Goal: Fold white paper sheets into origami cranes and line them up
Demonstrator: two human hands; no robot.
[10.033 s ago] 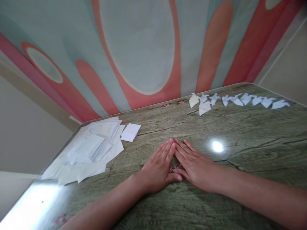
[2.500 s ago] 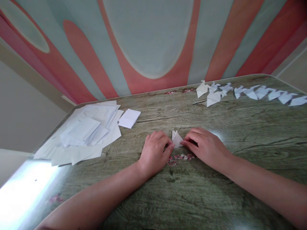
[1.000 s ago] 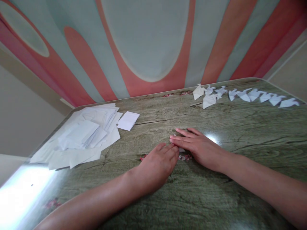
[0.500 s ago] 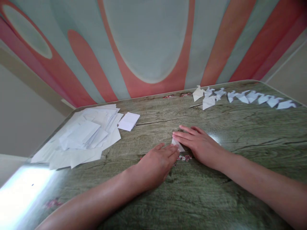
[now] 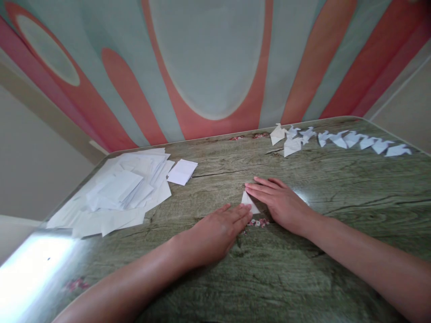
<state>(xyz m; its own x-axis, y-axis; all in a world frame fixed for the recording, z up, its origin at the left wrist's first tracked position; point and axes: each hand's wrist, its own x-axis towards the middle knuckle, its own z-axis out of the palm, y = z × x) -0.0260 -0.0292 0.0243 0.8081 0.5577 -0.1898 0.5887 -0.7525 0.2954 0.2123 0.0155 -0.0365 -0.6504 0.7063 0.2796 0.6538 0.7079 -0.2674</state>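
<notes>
one small folded piece of white paper (image 5: 248,201) lies on the wood-patterned table (image 5: 303,278), between the left hand (image 5: 217,232) and the right hand (image 5: 284,204), just beyond a strip of printed pink and white flowers (image 5: 259,222). it looks roughly triangular, its narrow end pointing away from the wearer, though fingers cover part of it. the left hand lies palm down, its fingers straight and close together, the tips pressing on the near left part of the paper; its thumb is hidden. the right hand reaches in from the other side, fingers stretched out and slightly spread, the lower ones at the paper's far tip. i cannot tell where its thumb is.

a loose pile of white sheets (image 5: 121,190) covers the table's far left corner, and a small stack of paper squares (image 5: 182,172) lies just beside it. along the far right edge sit folded paper birds (image 5: 380,146), with a cream-coloured one (image 5: 277,135) at their left end. behind the table is a wall (image 5: 205,54) with coral and grey-blue shapes.
</notes>
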